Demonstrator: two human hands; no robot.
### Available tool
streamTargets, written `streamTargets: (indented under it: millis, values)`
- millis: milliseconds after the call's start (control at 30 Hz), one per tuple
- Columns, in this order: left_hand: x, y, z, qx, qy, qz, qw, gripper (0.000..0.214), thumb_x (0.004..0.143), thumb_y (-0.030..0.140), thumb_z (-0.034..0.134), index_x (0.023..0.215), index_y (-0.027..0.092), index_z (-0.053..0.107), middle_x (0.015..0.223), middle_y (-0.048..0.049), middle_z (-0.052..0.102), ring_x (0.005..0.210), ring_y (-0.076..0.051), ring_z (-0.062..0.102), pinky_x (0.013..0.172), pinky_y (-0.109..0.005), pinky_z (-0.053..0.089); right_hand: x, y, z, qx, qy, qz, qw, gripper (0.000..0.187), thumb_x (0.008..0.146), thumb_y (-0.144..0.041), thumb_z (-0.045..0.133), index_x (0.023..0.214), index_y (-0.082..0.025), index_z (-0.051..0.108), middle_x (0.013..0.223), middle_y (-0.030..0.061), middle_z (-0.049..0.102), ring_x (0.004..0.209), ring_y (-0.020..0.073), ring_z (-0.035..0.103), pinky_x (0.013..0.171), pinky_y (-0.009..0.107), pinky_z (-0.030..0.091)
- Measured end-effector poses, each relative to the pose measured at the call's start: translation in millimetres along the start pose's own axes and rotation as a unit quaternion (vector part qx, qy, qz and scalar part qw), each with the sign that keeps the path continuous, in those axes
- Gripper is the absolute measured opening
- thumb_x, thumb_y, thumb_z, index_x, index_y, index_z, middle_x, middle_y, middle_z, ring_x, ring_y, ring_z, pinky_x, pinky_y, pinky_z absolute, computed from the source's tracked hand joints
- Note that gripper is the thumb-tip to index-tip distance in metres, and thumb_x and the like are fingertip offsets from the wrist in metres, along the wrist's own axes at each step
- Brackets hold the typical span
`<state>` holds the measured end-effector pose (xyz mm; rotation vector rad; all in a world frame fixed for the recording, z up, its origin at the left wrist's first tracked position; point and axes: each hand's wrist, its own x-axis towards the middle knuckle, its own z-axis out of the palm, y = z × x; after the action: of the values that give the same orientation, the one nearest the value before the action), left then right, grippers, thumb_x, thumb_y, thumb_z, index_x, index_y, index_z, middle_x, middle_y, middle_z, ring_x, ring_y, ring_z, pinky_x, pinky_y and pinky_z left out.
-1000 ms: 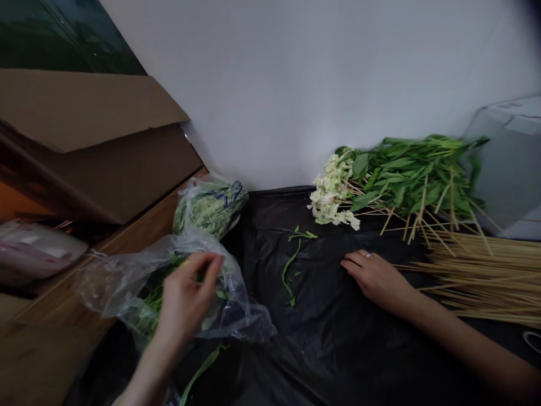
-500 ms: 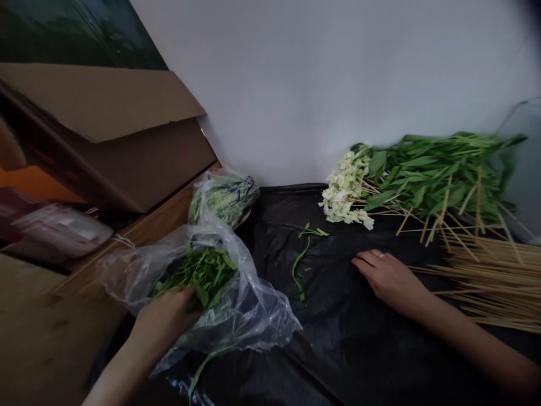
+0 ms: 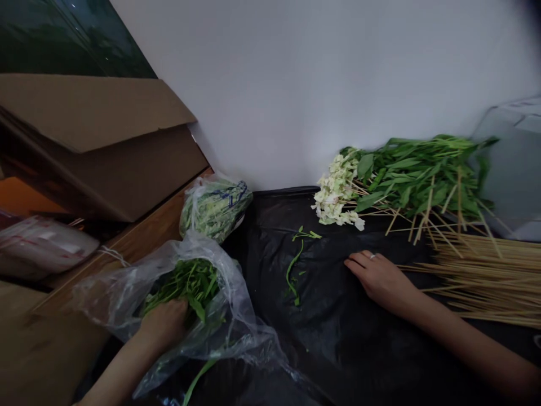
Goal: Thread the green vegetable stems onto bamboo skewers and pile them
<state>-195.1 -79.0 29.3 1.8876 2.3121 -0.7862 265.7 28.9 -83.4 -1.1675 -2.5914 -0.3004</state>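
Note:
My left hand (image 3: 163,327) reaches into a clear plastic bag (image 3: 236,332) at the lower left and closes on the leafy green stems (image 3: 186,282) inside it. My right hand (image 3: 380,276) lies flat, fingers stretched out, on the black plastic sheet (image 3: 338,338), holding nothing. A ring shows on one finger. A loose green stem (image 3: 293,265) lies on the sheet between the hands.
A second knotted bag of greens (image 3: 215,206) stands by the wall. Skewered greens (image 3: 418,177) and pale cabbage pieces (image 3: 336,194) lie at the back right, a pile of bamboo skewers (image 3: 486,276) beside my right hand. Cardboard boxes (image 3: 105,141) sit at the left.
My left hand went from the bag's mouth down into the bag and onto the greens. My right hand has stayed flat on the sheet.

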Motion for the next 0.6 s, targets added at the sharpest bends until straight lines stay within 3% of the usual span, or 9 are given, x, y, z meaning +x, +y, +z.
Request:
streamTargets:
  millis: [100,167,300,433,500,600]
  values:
    - [5,-9,10.7,0.012,-0.011,0.007,1.0,0.053,0.071,0.015,0.046,0.121,0.002,0.06,0.111,-0.0268,0.07,0.105,-0.037,0.067,0.091,-0.044,0.049,1,-1,-2,-0.001,-0.005,0.005,1.0,0.035,0.081,-0.003,0.051,0.11,-0.014,0.067,0.11,0.0127,0.066,0.095,0.0252,0.058,0.079,0.037,0.043]
    - [7,-18,12.0,-0.014,0.018,0.005,1.0,0.06,0.071,0.015,0.044,0.129,0.003,0.054,0.112,-0.0239,0.07,0.105,-0.035,0.067,0.092,-0.043,0.048,1,-2,-3,-0.002,-0.006,0.006,1.0,0.035,0.082,-0.003,0.05,0.111,-0.014,0.067,0.11,0.0129,0.066,0.095,0.0254,0.058,0.08,0.037,0.043]
    - [11,-37,2.6,-0.073,0.134,-0.034,0.988,0.066,0.075,0.02,0.04,0.138,0.003,0.042,0.12,-0.0221,0.066,0.108,-0.034,0.066,0.095,-0.043,0.048,1,-2,-5,-0.005,0.004,0.005,1.0,0.035,0.081,-0.002,0.05,0.109,-0.014,0.067,0.11,0.0134,0.066,0.095,0.0256,0.058,0.079,0.037,0.043]
    - [16,-44,-0.1,-0.181,0.252,-0.07,0.948,0.063,0.084,0.036,0.039,0.143,0.013,0.034,0.12,-0.013,0.068,0.108,-0.033,0.066,0.094,-0.043,0.05,2,-2,-5,0.0,-0.001,0.005,1.0,0.035,0.081,-0.002,0.051,0.11,-0.014,0.068,0.11,0.013,0.066,0.095,0.0253,0.058,0.079,0.037,0.043]
    - [19,-40,6.1,-0.207,0.233,-0.066,0.948,0.065,0.084,0.044,0.039,0.141,0.012,0.036,0.12,-0.0146,0.068,0.107,-0.034,0.066,0.093,-0.043,0.05,2,-2,-4,0.002,-0.006,0.008,1.0,0.035,0.081,-0.002,0.051,0.11,-0.014,0.068,0.11,0.0127,0.066,0.095,0.0253,0.058,0.079,0.037,0.043]
    - [20,-29,16.6,-0.191,0.142,-0.003,0.971,0.076,0.077,0.046,0.046,0.14,0.004,0.037,0.12,-0.0222,0.067,0.106,-0.034,0.067,0.092,-0.04,0.051,2,-2,-3,-0.001,-0.011,0.011,1.0,0.036,0.081,-0.002,0.051,0.11,-0.014,0.067,0.11,0.0125,0.066,0.096,0.0251,0.058,0.079,0.037,0.043]
